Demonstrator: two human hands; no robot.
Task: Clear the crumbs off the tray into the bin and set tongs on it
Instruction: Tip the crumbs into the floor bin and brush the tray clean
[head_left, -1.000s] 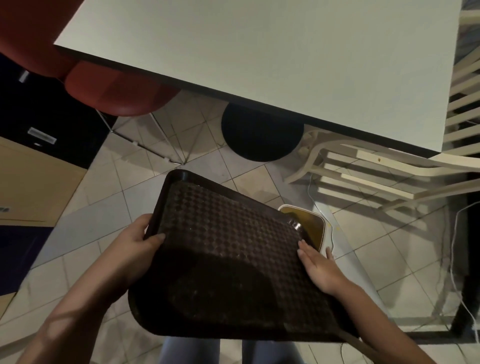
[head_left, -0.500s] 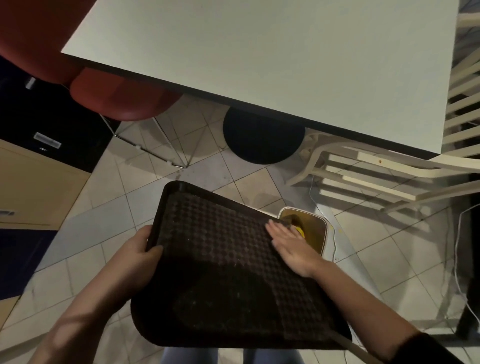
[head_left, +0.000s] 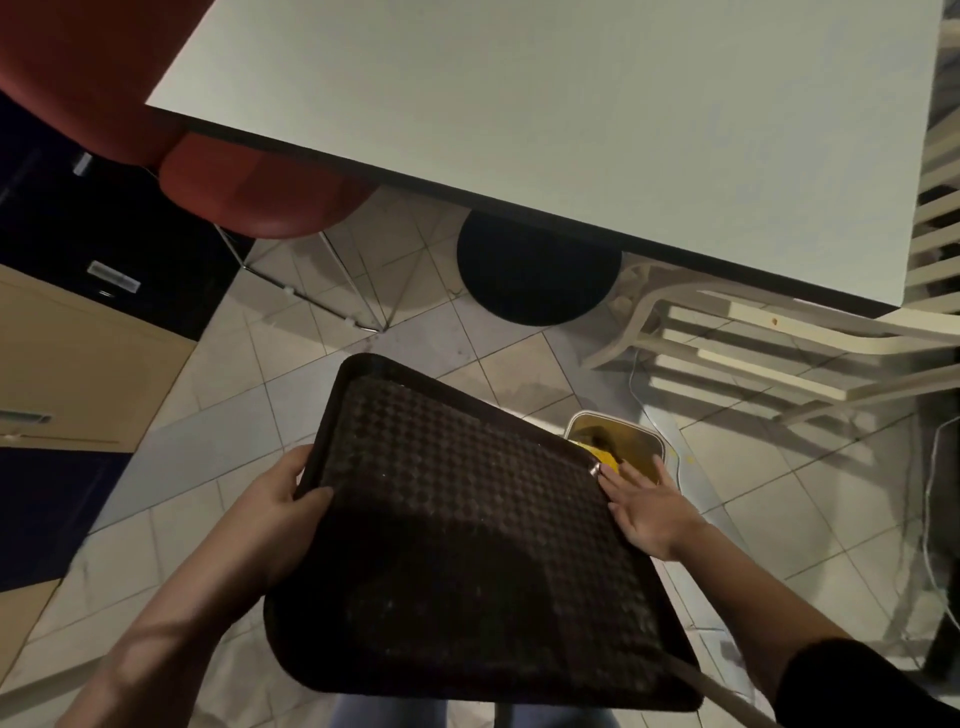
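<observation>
Left hand (head_left: 270, 499) gripping one tray's (head_left: 467, 545) left rim, right hand (head_left: 644, 512) flat, fingers spread at its right edge, one bin (head_left: 652, 441) just beyond, tiled floor (head_left: 218, 457) around

Left hand (head_left: 270, 499) curled, thumb forward; right hand (head_left: 644, 512) seemingly flat.

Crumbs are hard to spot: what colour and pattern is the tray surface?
Dark brown tray with a raised bumpy grid texture; head view.

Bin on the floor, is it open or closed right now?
Open. The bin has no lid over its mouth; its inner wall and something yellow inside show just past the tray.
</observation>
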